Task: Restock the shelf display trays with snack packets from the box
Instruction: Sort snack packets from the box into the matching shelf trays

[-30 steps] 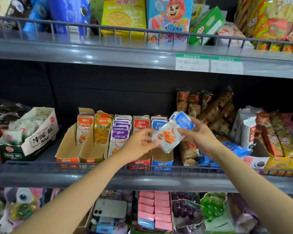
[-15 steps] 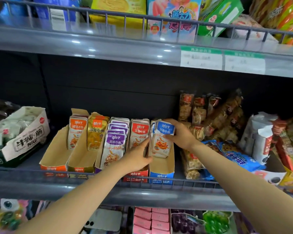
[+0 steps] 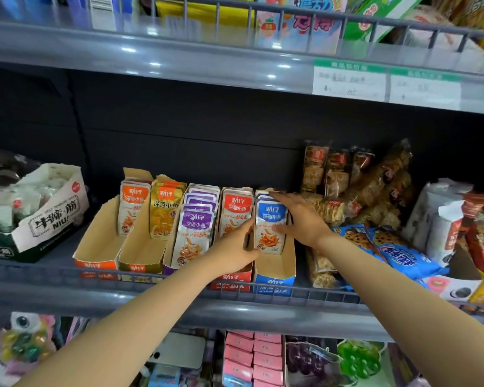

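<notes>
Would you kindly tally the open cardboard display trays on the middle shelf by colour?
Orange tray: 1
Gold tray: 1
Purple tray: 1
Red tray: 1
Blue tray: 1
Total: 5

Upper shelf lip point(image 3: 207, 60): grey, smooth and glossy, painted-metal look, with light spots reflected along it.
Wire rail point(image 3: 291, 10): thin grey coated metal rod.
Back panel point(image 3: 207, 141): dark, flat, matt.
Price labels point(image 3: 349, 82): white paper with green heads, under a clear shiny strip.
Display trays point(image 3: 101, 247): cardboard, printed and faintly glossy outside, raw brown and matt inside, cut edges rough.
Snack packets point(image 3: 270, 241): silvery foil-like film, smooth, glossy.
Cookie bag point(image 3: 400, 255): blue plastic film, shiny, creased.
Biscuit packs point(image 3: 336, 174): clear crinkled wrap, reflective.
White carton point(image 3: 53, 216): printed card, matt.
Pink boxes point(image 3: 252, 356): smooth card.
</notes>
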{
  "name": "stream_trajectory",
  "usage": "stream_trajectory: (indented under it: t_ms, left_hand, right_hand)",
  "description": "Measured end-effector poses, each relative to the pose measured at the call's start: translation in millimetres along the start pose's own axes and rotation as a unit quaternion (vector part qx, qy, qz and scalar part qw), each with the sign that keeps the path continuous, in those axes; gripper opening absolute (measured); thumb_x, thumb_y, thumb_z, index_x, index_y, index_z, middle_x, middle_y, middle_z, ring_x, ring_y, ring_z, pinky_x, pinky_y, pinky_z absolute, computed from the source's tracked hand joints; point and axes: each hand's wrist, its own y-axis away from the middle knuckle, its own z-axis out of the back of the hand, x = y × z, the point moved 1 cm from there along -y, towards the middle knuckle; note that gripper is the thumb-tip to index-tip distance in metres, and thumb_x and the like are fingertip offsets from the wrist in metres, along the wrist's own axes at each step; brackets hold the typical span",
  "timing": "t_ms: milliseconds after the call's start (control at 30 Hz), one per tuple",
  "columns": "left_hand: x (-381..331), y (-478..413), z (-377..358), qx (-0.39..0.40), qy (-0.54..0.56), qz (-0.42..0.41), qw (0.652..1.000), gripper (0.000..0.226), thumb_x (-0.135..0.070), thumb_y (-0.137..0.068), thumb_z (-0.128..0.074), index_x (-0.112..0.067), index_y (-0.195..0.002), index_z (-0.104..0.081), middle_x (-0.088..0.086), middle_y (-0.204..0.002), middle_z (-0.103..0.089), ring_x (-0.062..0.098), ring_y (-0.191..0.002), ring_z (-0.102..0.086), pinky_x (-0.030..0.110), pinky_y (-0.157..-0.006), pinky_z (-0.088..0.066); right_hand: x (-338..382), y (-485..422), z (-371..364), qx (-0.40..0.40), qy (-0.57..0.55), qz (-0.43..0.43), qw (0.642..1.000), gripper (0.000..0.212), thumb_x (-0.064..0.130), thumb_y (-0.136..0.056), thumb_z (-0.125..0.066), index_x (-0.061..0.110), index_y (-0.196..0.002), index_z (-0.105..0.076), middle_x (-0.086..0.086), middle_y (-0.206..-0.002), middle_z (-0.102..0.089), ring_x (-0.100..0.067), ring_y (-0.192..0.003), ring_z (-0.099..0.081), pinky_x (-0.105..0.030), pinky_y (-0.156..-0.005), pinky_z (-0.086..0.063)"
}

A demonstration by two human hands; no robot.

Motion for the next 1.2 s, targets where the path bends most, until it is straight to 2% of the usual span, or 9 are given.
stream_trajectory:
  t_ms: [267, 433, 567, 667, 733, 867, 1033, 1133, 1200]
  left_hand:
    - [-10.5, 32.7, 9.8, -0.065, -0.057, -0.045, 0.995, 0.071, -0.032, -0.093, -0.055, -0.033, -0.149, -0.012, -0.006, -0.149, -0.036, 0.015, -0.128, -0.046, 0.029, -0.096, -0.046]
    - [-6.6, 83.7, 17.3, -0.102, -0.126, -0.082, 0.983, 0.071, -0.046, -0.091, -0.052, -0.033, -0.150, -0.014, -0.008, -0.154, -0.026, 0.013, -0.139, -0.029, 0.033, -0.108, -0.032]
    - [23.1, 137.1, 10.8, -0.098, -0.176, -0.084, 0.976, 0.071, -0.054, -0.091, -0.047, -0.032, -0.149, -0.014, -0.011, -0.155, -0.020, 0.010, -0.142, -0.019, 0.030, -0.112, -0.021]
    - [60.1, 182.3, -8.6, -0.075, -0.167, -0.049, 0.982, 0.068, -0.056, -0.091, -0.044, -0.033, -0.149, -0.017, -0.014, -0.155, -0.018, 0.007, -0.142, -0.017, 0.027, -0.113, -0.020]
    - [87.7, 211.9, -24.3, -0.056, -0.173, -0.020, 0.983, 0.067, -0.058, -0.091, -0.042, -0.034, -0.148, -0.018, -0.015, -0.156, -0.017, 0.005, -0.142, -0.016, 0.026, -0.114, -0.018]
    - [137.3, 259.9, -51.1, 0.003, -0.156, 0.048, 0.987, 0.064, -0.057, -0.092, -0.039, -0.031, -0.148, -0.023, -0.017, -0.150, -0.022, 0.006, -0.140, -0.023, 0.022, -0.110, -0.024]
    - [197.6, 292.5, -81.5, 0.063, -0.146, 0.144, 0.977, 0.063, -0.051, -0.092, -0.047, -0.024, -0.146, -0.029, -0.004, -0.149, -0.035, 0.013, -0.135, -0.036, 0.027, -0.109, -0.032]
    - [218.9, 303.2, -98.6, 0.116, -0.142, 0.172, 0.968, 0.059, -0.048, -0.093, -0.048, -0.024, -0.144, -0.031, -0.008, -0.142, -0.039, 0.017, -0.130, -0.043, 0.027, -0.104, -0.035]
    - [232.1, 306.0, -109.1, 0.149, -0.137, 0.178, 0.963, 0.058, -0.048, -0.093, -0.049, -0.024, -0.143, -0.033, -0.007, -0.142, -0.041, 0.019, -0.128, -0.045, 0.028, -0.105, -0.037]
  right_hand:
    - [27.9, 29.1, 19.8, -0.036, -0.028, 0.017, 0.999, 0.067, 0.030, -0.089, -0.062, 0.027, -0.147, -0.029, 0.003, -0.154, -0.027, -0.018, -0.141, -0.025, -0.036, -0.116, -0.026]
    - [68.4, 78.2, 28.1, -0.050, -0.109, 0.031, 0.992, 0.057, 0.031, -0.093, -0.055, 0.024, -0.145, -0.032, 0.001, -0.153, -0.029, -0.015, -0.142, -0.025, -0.026, -0.113, -0.020]
    - [99.3, 133.0, 1.9, 0.002, -0.174, 0.050, 0.983, 0.056, 0.032, -0.092, -0.055, 0.023, -0.143, -0.034, 0.003, -0.151, -0.033, -0.009, -0.140, -0.026, -0.028, -0.117, -0.022]
    - [114.1, 181.0, -34.4, 0.061, -0.230, 0.023, 0.971, 0.055, 0.034, -0.093, -0.054, 0.031, -0.143, -0.032, 0.019, -0.146, -0.031, 0.006, -0.133, -0.026, -0.005, -0.106, -0.020]
    - [122.4, 212.6, -65.4, 0.104, -0.247, 0.004, 0.963, 0.052, 0.033, -0.093, -0.054, 0.036, -0.139, -0.032, 0.021, -0.142, -0.030, 0.006, -0.132, -0.027, 0.004, -0.098, -0.018]
    - [129.5, 262.9, -131.4, 0.176, -0.256, -0.032, 0.950, 0.048, 0.030, -0.094, -0.054, 0.031, -0.138, -0.035, 0.011, -0.142, -0.036, -0.002, -0.131, -0.033, -0.012, -0.107, -0.024]
    - [136.2, 306.5, -199.1, 0.265, -0.264, -0.091, 0.923, 0.055, 0.037, -0.092, -0.056, 0.020, -0.140, -0.038, 0.007, -0.141, -0.039, -0.005, -0.131, -0.035, -0.012, -0.106, -0.027]
    - [135.7, 323.5, -237.0, 0.314, -0.282, -0.152, 0.894, 0.063, 0.048, -0.087, -0.055, 0.015, -0.138, -0.041, -0.004, -0.142, -0.044, -0.017, -0.131, -0.042, -0.027, -0.108, -0.036]
    - [133.6, 329.8, -258.9, 0.342, -0.282, -0.202, 0.873, 0.055, 0.037, -0.092, -0.055, 0.011, -0.138, -0.042, -0.007, -0.141, -0.046, -0.022, -0.129, -0.045, -0.029, -0.106, -0.038]
